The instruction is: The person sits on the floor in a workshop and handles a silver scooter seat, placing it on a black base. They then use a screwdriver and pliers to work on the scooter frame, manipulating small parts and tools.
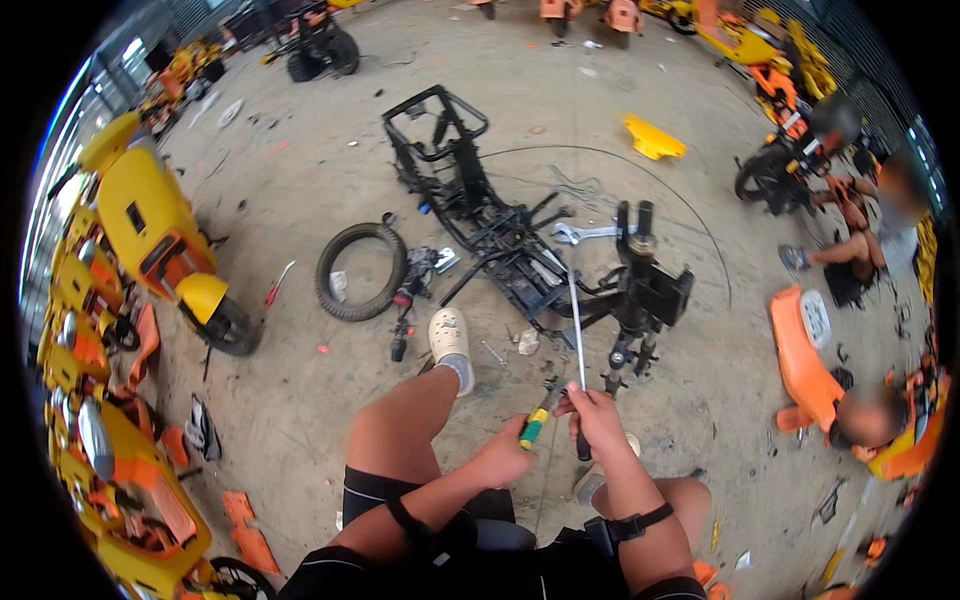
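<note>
My left hand (pixel 505 455) is closed around the green and yellow handle of a hand tool that looks like pliers (pixel 536 425); its dark jaws point up toward my other hand. In my right hand (pixel 598 418) is a long screwdriver (pixel 577 335), its black handle below the fist and its thin metal shaft reaching up in front of the frame. Ahead of me on the concrete lies a stripped black scooter frame (pixel 505 250) with its front fork (pixel 630 300) toward the right. An adjustable wrench (pixel 590 233) rests beside the fork.
Left of the frame lie a loose tyre (pixel 325 270), a handlebar assembly (pixel 405 305) and a red-handled screwdriver (pixel 280 284). Yellow scooters (pixel 160 215) line the left side. A yellow panel (pixel 655 137) is at far right. At right, a person (pixel 870 230) sits near an orange panel (pixel 803 350).
</note>
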A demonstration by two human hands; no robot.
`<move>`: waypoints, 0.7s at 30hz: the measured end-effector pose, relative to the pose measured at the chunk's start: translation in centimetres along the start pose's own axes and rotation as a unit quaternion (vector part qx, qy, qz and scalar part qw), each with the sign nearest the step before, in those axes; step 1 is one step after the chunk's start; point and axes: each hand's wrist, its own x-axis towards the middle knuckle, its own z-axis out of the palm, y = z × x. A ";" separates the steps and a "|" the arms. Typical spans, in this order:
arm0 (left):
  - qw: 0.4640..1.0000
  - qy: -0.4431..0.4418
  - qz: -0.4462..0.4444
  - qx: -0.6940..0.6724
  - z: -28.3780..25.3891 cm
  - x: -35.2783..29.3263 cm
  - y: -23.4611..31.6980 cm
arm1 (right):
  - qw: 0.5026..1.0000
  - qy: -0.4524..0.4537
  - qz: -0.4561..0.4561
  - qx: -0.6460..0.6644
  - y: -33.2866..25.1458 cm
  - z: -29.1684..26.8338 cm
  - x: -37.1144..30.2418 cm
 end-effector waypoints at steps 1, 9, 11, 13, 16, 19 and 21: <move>1.000 0.007 0.017 -0.004 0.2 0.1 -0.3 | 1.000 -0.006 -0.007 -0.003 0.1 -0.2 0.0; 0.999 0.000 0.002 -0.038 -0.4 -1.2 1.1 | 0.999 -0.005 -0.030 0.026 0.0 0.0 -0.1; 0.999 -0.003 0.001 -0.039 -0.5 -1.5 1.6 | 0.999 -0.011 -0.025 0.023 0.1 -0.1 0.0; 0.999 0.010 0.020 -0.030 -0.3 -1.3 1.2 | 0.999 -0.024 -0.031 0.005 0.4 -0.1 0.4; 0.998 0.017 0.035 -0.041 0.1 -0.4 -0.1 | 0.999 -0.019 -0.037 0.013 0.0 0.2 0.1; 0.997 0.024 0.053 -0.052 0.6 0.3 -1.1 | 0.997 -0.018 -0.079 0.008 0.5 0.2 0.2; 0.997 0.026 0.058 -0.053 0.8 0.6 -1.3 | 0.998 -0.015 -0.068 0.008 0.3 0.0 0.3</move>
